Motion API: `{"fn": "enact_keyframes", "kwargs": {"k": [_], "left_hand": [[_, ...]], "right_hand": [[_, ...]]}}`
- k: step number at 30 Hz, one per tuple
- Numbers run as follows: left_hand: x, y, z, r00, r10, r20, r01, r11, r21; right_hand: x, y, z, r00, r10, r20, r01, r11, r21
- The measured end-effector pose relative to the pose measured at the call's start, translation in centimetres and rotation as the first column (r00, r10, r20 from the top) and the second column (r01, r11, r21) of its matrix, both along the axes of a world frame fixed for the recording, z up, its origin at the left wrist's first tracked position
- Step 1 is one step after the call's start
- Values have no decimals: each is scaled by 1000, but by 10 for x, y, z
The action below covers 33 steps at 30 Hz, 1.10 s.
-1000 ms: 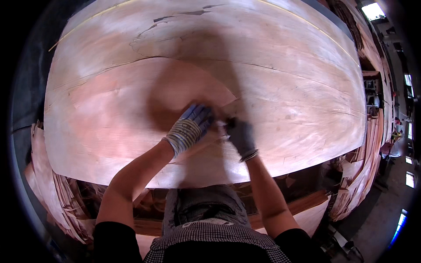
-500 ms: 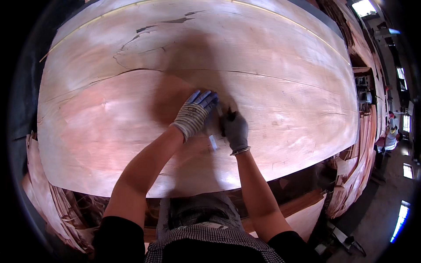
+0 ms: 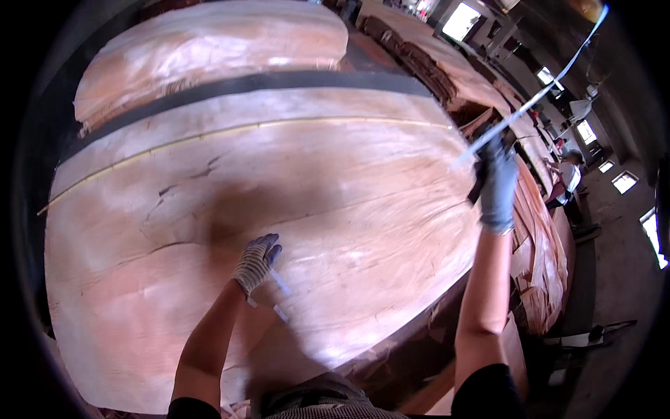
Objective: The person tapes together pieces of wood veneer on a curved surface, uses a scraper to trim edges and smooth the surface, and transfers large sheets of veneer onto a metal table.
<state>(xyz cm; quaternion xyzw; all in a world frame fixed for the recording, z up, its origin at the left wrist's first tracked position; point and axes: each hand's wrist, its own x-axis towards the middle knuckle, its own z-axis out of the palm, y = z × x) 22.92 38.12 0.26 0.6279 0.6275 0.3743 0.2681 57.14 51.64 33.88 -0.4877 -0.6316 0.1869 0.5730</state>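
A large pale wood veneer sheet (image 3: 363, 209) with cracks and torn gaps lies before me. My left hand (image 3: 257, 264), in a striped glove with blue fingers, is over its near-middle part, fingers loosely bent and holding nothing I can see. Close to it are short whitish tape strips (image 3: 280, 283). My right hand (image 3: 497, 188), in a grey glove, is raised by the sheet's right end. It is closed on a dark object, blurred by motion. A long pale blue strip (image 3: 537, 96) runs past that hand toward the upper right; whether the hand holds it I cannot tell.
A thin yellowish stick (image 3: 279, 123) lies along the sheet's far part. Behind a dark edge (image 3: 279, 82) is another veneer stack (image 3: 216, 38). Ragged veneer piles (image 3: 541, 258) stand at the right, with a person (image 3: 569, 178) beyond them.
My right hand has swung from the sheet's middle up and right to its end. My left hand has stayed over the sheet. The view has tilted up and right, bringing in the blue strip.
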Motion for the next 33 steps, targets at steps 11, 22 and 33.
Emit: {"fn": "enact_keyframes", "kwargs": {"k": [11,22,33], "left_hand": [[26,-27,156,966,-249,65,234,956,179],[137,35,420,479,-640,601,323,765,557],[104,-12,338,480,-522,705,331,852,406]], "right_hand": [[-37,-83,148,620,742,-256,-619,663,422],[-70,-135,23,826,426,-369,-497,859,-123],[-21,-97,-20,947,251,-201,-290,937,-196]]}}
